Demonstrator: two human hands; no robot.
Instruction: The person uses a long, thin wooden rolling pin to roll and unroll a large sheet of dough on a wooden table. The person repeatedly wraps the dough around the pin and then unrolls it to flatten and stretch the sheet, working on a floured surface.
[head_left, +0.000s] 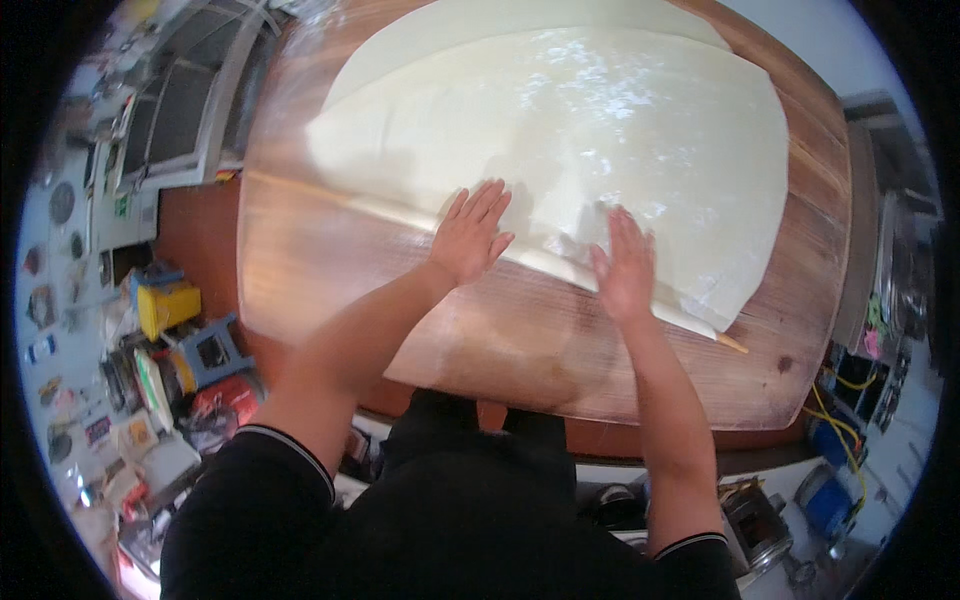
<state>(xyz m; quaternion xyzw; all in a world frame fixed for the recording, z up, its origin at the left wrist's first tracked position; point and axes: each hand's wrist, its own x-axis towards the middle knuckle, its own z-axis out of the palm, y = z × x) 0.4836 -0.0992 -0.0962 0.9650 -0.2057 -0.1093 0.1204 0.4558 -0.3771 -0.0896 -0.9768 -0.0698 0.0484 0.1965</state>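
A large, thin sheet of dough (570, 142) lies across a wooden board (810, 300), dusted with white flour in its upper middle. Its near edge is wrapped around a long, thin wooden rolling pin (731, 343), whose bare ends stick out at the left and lower right. My left hand (470, 232) rests palm down on the wrapped pin left of centre, fingers spread a little. Farther right, my right hand (627, 264) lies flat on the same roll, thumb apart from the fingers. Neither hand is closed around the pin. A further layer of dough shows beyond the sheet's far edge.
On the left are a window-like framed panel (169, 105), a yellow container (169, 307), a blue-grey plastic stool (212, 352) and cluttered goods. A yellow cable (851, 442) and a blue container (823, 499) are at the lower right. The board's near edge is close to my body.
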